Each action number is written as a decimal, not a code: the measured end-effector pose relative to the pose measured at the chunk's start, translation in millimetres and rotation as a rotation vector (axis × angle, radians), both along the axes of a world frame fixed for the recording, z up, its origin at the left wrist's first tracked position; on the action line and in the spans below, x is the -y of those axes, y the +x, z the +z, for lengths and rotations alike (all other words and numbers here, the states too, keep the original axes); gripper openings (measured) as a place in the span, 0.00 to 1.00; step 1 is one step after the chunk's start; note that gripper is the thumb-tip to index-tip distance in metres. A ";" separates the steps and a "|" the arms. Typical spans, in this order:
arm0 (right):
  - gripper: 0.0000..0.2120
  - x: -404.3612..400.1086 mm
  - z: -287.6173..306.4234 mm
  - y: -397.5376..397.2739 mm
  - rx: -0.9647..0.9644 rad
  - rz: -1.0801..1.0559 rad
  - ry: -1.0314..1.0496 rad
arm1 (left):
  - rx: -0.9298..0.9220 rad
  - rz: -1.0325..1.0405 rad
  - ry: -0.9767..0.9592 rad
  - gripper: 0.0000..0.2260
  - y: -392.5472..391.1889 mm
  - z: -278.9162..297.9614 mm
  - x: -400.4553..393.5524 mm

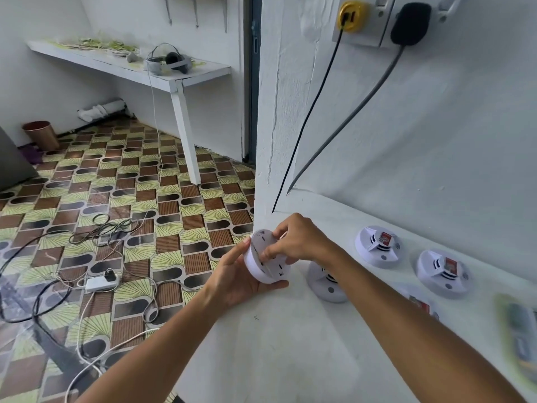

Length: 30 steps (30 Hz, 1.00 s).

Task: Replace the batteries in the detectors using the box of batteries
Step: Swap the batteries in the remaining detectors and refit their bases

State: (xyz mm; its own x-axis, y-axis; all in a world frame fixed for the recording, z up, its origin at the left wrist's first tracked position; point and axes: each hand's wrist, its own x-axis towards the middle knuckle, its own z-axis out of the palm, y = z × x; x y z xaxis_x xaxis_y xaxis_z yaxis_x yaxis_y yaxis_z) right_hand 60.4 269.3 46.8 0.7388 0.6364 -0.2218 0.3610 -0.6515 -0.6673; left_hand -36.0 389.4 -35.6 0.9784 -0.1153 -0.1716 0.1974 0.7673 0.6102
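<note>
**White ledge, one detector in hand**

White-painted worktop running along a white wall, patterned tile floor off to my left with a mess of cables and a power strip on it. Two plugs up top, a yellow one and a black one, cords hanging down the wall.

My left hand cups a white detector from underneath, held up on edge just over the worktop's corner, fingers curled round its rim. My right hand is on the upper face, fingers pinching at the back plate. Can't tell if the cover is loose or seated.

Three more detectors sit on the worktop to the right: one half hidden behind my right wrist, one near the wall, another further along. A blurry fourth thing peeks past my forearm. At the far right edge there's a greenish pack, too smeared to read.
</note>
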 end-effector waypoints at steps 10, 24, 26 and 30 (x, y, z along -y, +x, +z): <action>0.17 19.1 -9.8 -29.8 0.062 -0.042 0.110 | 0.035 -0.018 0.093 0.30 -12.4 4.2 1.6; 0.22 80.3 -35.8 -75.5 -1.218 -0.229 0.747 | -0.023 0.071 1.009 0.24 -50.4 48.3 17.5; 0.22 84.4 -43.6 -78.5 -1.232 -0.237 0.777 | -0.003 0.131 0.974 0.25 -57.3 39.3 15.5; 0.16 92.8 -58.6 -84.5 -1.270 -0.214 0.857 | -0.005 0.219 0.884 0.22 -72.2 20.7 18.6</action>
State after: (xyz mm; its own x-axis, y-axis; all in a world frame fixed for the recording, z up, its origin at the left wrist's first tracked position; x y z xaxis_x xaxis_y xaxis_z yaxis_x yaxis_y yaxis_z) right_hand -24.0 176.5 -11.8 0.4442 0.8069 -0.3893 -0.7603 0.1096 -0.6403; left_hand -108.2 370.7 -14.9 0.9620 0.2485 -0.1133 0.1064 0.0412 0.9935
